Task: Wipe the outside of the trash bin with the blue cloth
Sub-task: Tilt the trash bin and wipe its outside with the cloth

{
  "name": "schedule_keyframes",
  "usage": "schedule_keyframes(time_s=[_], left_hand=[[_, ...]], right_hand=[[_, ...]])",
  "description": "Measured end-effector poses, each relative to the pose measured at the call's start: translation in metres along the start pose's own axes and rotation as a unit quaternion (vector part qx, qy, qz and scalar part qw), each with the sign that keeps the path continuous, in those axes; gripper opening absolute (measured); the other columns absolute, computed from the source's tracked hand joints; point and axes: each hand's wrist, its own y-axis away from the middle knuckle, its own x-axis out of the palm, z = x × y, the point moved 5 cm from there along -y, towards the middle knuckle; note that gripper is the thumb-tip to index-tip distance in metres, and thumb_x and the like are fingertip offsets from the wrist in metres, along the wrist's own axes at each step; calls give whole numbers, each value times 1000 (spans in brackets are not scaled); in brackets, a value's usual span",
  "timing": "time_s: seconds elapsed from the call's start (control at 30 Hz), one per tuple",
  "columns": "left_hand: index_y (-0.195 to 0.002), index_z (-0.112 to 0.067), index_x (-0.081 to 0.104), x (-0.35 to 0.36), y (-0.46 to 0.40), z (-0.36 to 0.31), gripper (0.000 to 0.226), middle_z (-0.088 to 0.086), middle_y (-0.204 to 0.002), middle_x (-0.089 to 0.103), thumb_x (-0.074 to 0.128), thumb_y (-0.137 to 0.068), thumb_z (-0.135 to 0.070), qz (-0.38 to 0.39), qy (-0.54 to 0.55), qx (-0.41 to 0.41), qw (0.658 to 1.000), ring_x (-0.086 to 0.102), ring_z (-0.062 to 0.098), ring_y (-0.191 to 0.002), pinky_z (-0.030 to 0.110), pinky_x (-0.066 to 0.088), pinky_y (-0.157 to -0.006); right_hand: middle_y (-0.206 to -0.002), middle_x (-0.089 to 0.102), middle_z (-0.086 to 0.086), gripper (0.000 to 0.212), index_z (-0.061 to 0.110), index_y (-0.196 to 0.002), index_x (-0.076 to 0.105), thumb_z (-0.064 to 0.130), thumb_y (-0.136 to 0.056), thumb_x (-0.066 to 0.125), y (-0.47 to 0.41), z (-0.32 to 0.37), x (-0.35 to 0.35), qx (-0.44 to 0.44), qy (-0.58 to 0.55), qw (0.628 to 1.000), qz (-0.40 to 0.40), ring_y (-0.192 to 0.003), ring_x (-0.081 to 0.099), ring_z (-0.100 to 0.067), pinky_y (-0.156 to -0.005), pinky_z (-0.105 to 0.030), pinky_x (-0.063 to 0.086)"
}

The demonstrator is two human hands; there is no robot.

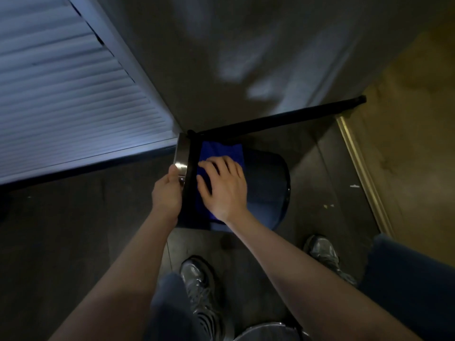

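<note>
Grey sneakers (pixel 199 286) stand on the floor just before the trash bin (pixel 266 185), which lies on its side near the wall corner. Left hand (pixel 167 190) grips the bin's metal rim. Right hand (pixel 225 187) presses flat, fingers spread, on the blue cloth (pixel 220 151) atop the bin's side. Wiping looks underway; how much remains unwiped cannot be told.

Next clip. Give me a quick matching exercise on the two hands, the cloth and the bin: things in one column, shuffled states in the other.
Things:
1. left hand
2. right hand
3. blue cloth
4. trash bin

States:
A. lying on its side on the floor
B. flat on top of the cloth
C. gripping the metal rim
D. spread over the bin's side

Pairs: 1-C, 2-B, 3-D, 4-A
</note>
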Motion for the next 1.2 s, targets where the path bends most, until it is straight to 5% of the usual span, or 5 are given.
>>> schedule_keyframes(time_s=[0.67,0.77,0.9,1.07,1.2], left_hand=[[-80,-15,59,0,-8,2,42,2,-59,59,33,-95,-44,15,49,-88,995,56,15,-54,27,44,-51],[-87,-13,60,8,-11,-4,41,-1,-53,65,33,-96,-42,30,81,-98,991,61,11,-49,19,47,-45],[-117,-15,58,13,-12,-7,40,6,-99,63,36,-95,-40,33,81,-91,992,60,18,-90,31,48,-80],[-97,-16,61,9,-14,-3,43,5,-80,63,31,-95,-48,50,65,-91,992,59,18,-71,30,47,-60],[-87,-15,62,12,-12,-11,43,4,-76,61,33,-93,-48,69,29,-71,995,57,19,-70,31,45,-65]], right_hand=[[-150,33,1,45,14,-141,33,24,-97,26,7,-77,10,305,63,950,-8,-141,21,-23,-114,-37,13],[-147,39,-3,45,12,-139,37,24,-96,28,-14,-23,23,237,25,971,0,-138,28,-27,-112,-37,19],[-137,52,5,48,19,-131,49,29,-91,26,-22,39,30,128,39,991,6,-129,46,-17,-104,-29,37],[-136,53,-4,43,11,-130,50,25,-91,39,8,4,15,-92,25,995,29,-126,50,-24,-101,-34,42],[-135,53,-12,48,5,-130,49,29,-95,26,27,-72,-3,-38,71,997,9,-125,49,-31,-100,-35,42]])
